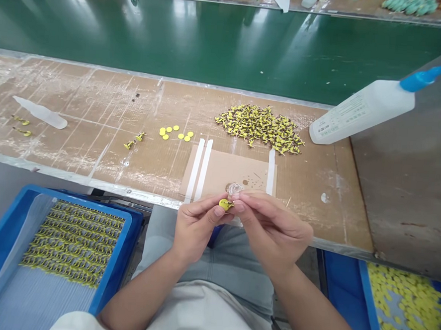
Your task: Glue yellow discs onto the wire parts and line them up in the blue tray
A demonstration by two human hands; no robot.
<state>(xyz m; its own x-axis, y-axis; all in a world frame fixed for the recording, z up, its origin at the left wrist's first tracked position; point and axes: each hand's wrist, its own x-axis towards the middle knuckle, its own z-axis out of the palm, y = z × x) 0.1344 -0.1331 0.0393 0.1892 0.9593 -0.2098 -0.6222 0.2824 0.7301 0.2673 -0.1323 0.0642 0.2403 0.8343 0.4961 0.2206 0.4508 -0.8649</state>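
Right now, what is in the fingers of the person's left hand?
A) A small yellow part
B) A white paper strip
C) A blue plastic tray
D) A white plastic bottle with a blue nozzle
A. The left hand pinches a small yellow part, held just in front of the cardboard sheet.

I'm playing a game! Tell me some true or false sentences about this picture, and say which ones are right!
The left hand pinches a small yellow piece. True.
The white squeeze bottle has a red nozzle. False: its nozzle is blue.
The blue tray holds rows of yellow pieces. True.
The heap of yellow pieces lies on the floor. False: it lies on the workbench.
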